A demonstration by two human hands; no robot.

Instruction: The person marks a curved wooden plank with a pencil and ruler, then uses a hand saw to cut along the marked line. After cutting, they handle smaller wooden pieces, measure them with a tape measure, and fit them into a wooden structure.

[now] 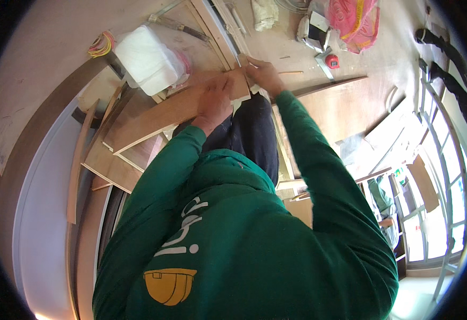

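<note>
A long narrow wooden board point(161, 116) lies slantwise across the space in front of me, its right end near my knees. My left hand point(216, 102), slightly blurred, bears on the board towards its right end, fingers bent over it. At that same end my right hand point(265, 76) is closed, thumb and fingers pinched together beside the board's corner. A small pale bit shows at its fingertips, too small to name. Beneath the board are other wooden panels point(105, 162), partly hidden by my left arm.
Beyond the board stand a white plastic container point(145, 58) and a hammer-like tool point(177, 25). A coil of coloured wire point(102, 44) lies far left. To the right are a red tape measure point(332, 61), a metal square point(324, 65), a pink bag point(353, 24) and a plywood sheet point(324, 109).
</note>
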